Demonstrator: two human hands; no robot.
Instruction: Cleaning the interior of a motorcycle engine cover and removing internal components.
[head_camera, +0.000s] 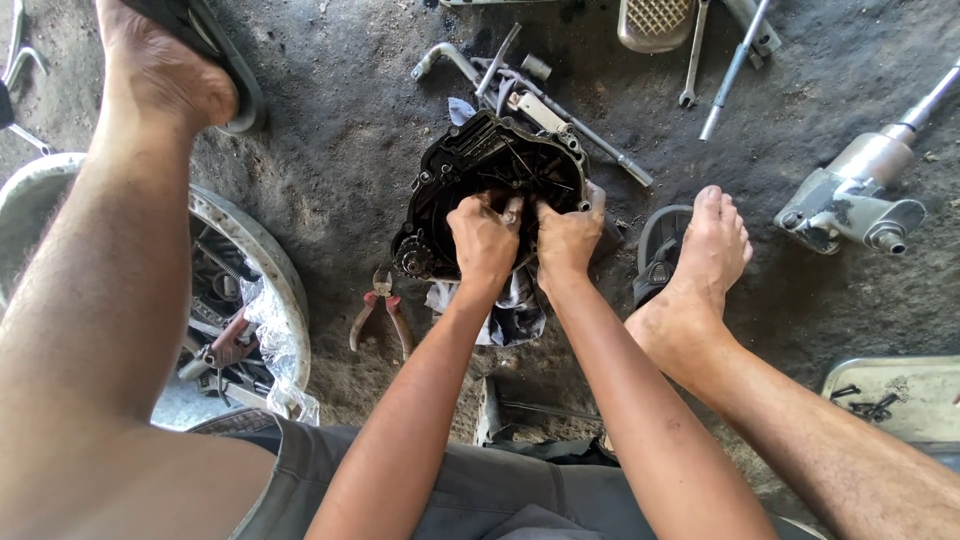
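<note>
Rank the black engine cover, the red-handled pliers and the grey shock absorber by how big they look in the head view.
1. Black engine cover, plainly the largest; both hands work inside it.
2. Grey shock absorber, cut off by the frame edge, so its full size is unsure.
3. Red-handled pliers, smallest.

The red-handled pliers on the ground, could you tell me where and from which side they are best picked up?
Take the pliers by the two red handles, from the near side. The handles splay open toward the person, while the jaws point away toward the black engine cover. The left hand is the closer one.
</note>
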